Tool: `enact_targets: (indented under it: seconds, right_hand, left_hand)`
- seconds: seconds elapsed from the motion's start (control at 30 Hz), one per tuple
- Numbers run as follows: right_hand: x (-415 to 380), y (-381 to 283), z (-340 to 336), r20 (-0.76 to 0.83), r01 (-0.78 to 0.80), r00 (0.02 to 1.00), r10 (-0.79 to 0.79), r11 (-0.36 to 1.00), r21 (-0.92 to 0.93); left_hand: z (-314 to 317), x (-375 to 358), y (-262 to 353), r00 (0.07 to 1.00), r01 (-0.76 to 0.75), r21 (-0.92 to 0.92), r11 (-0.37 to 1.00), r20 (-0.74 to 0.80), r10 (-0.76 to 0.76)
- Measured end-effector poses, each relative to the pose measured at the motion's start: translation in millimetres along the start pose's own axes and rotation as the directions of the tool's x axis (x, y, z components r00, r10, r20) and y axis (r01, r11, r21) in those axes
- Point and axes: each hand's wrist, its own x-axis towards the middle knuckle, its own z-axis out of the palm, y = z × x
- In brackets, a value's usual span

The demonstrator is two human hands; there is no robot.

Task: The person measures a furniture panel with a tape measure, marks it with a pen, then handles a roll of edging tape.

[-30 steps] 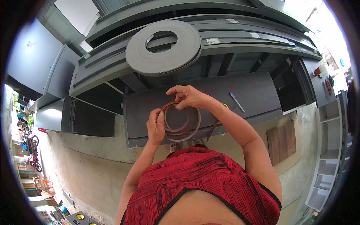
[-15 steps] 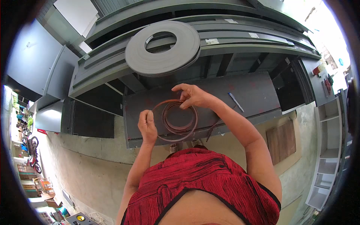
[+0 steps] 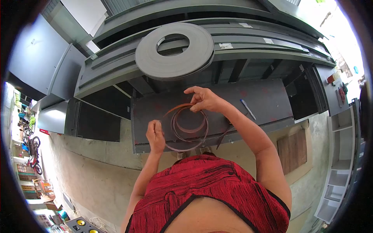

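Observation:
A thin reddish-brown strip is wound in loose loops above the dark grey panel. My right hand pinches the top of the coil between thumb and fingers. My left hand is closed at the coil's left side, where the strip's outer loop runs down from beside it. The orange-tinted end of the strip curves between the hands. A blue and white pen lies on the panel, right of my right hand. Another dark strip hangs over the panel's near edge.
A large grey roll of banding rests on the stacked grey boards beyond the panel. Dark cabinets stand at the left. White shelving is at the right, near red tools. A wooden board lies on the floor.
The view has shifted slightly. The strip's upper end has come away from my left hand's fingertips, while my right hand keeps its pinch on the coil.

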Motion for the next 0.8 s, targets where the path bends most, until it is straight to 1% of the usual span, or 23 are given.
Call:
enact_targets:
  seconds: [0.1, 0.13, 0.2, 0.23, 0.3, 0.4, 0.5, 0.53, 0.6, 0.73, 0.8]
  right_hand:
    - [2.9, -2.3, 0.1, -0.062, 0.041, 0.997, -0.043, 0.999, -0.033]
    - [3.7, -4.2, 1.1, -0.082, 0.048, 0.995, -0.051, 0.998, -0.044]
    - [6.5, -5.4, 5.1, -0.126, 0.032, 0.992, -0.030, 0.999, 0.018]
    - [8.2, -5.6, 7.3, -0.146, 0.026, 0.989, -0.018, 0.998, 0.049]
    - [10.9, -4.9, 10.4, -0.196, 0.040, 0.980, -0.034, 0.999, 0.029]
    - [12.2, -4.5, 15.5, -0.264, 0.051, 0.964, -0.042, 0.998, 0.025]
    - [13.2, 4.1, 18.9, -0.313, 0.061, 0.949, -0.041, 0.997, 0.055]
    - [13.6, 8.0, 19.9, -0.328, 0.067, 0.944, -0.041, 0.996, 0.067]
    - [15.5, 13.4, 25.8, -0.403, 0.120, 0.914, -0.051, 0.982, 0.148]
    - [21.8, 25.8, 39.5, -0.528, 0.201, 0.848, -0.041, 0.947, 0.249]
    - [21.2, 27.9, 43.4, -0.544, 0.202, 0.839, 0.002, 0.928, 0.313]
  left_hand:
    - [10.0, -12.7, -3.7, 0.990, 0.126, -0.095, 0.987, 0.076, -0.119]
    - [14.9, -15.0, -0.4, 0.986, 0.138, -0.098, 0.986, 0.112, -0.127]
    - [24.4, -21.6, 10.1, 0.973, 0.164, -0.101, 0.981, 0.180, -0.144]
    - [30.3, -23.1, 14.7, 0.969, 0.181, -0.187, 0.966, 0.200, -0.143]
    - [40.5, -21.9, 23.0, 0.962, 0.214, -0.353, 0.911, 0.239, -0.134]
    - [42.6, -18.2, 31.3, 0.927, 0.328, -0.415, 0.849, 0.315, -0.204]
    - [41.4, -12.6, 24.8, 0.884, 0.449, -0.523, 0.724, 0.377, -0.276]
    - [42.0, -11.1, 21.8, 0.889, 0.440, -0.537, 0.720, 0.372, -0.266]
    - [43.6, -9.0, 19.9, 0.898, 0.424, -0.564, 0.709, 0.363, -0.248]
    - [50.8, -13.0, 33.1, 0.889, 0.441, -0.519, 0.732, 0.362, -0.279]
    - [52.7, -11.9, 34.7, 0.884, 0.455, -0.509, 0.731, 0.353, -0.305]
